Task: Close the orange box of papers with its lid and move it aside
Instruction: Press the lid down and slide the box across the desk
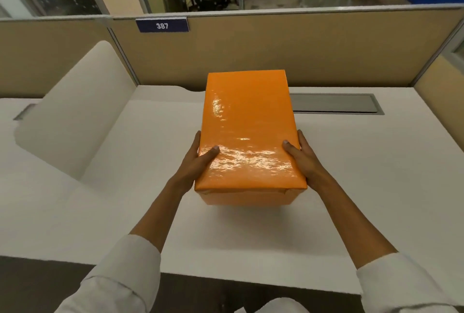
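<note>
The orange box (pixel 247 134) is in the middle of the white desk (pixel 364 187), with its glossy orange lid (pixel 248 121) sitting on top and covering it. The papers inside are hidden. My left hand (pixel 198 162) grips the box's left side near the front, thumb lying on the lid. My right hand (pixel 301 159) grips the right side the same way. The near end of the box looks slightly raised above the desk, with a soft shadow under it.
A tan partition wall (pixel 276 48) with a blue tag "387" (pixel 162 25) runs along the back. A grey cable slot (pixel 336 104) lies in the desk behind the box on the right. A white curved divider (pixel 75 111) stands at the left.
</note>
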